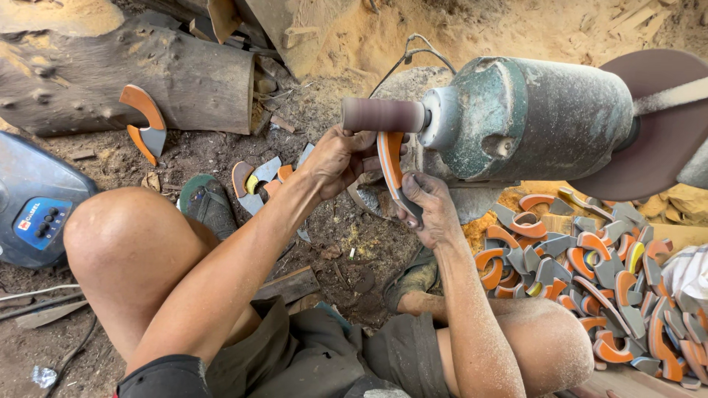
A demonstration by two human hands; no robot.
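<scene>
A curved orange and grey piece (pixel 390 163) is held under the brown sanding drum (pixel 382 115) of a green motor (pixel 527 118). My left hand (pixel 338 157) grips the piece's upper end, right below the drum. My right hand (pixel 430 206) grips its lower grey end. The piece's orange edge touches the drum's underside. Both forearms reach out over my bare knees.
A heap of several orange and grey curved pieces (pixel 590 273) lies at right. A few more pieces (pixel 258 180) lie on the dirt near a sandal (pixel 209 204). One piece (pixel 144 121) leans on a log (pixel 133 74). A blue device (pixel 33 203) sits left. A sanding disc (pixel 664 118) spins at right.
</scene>
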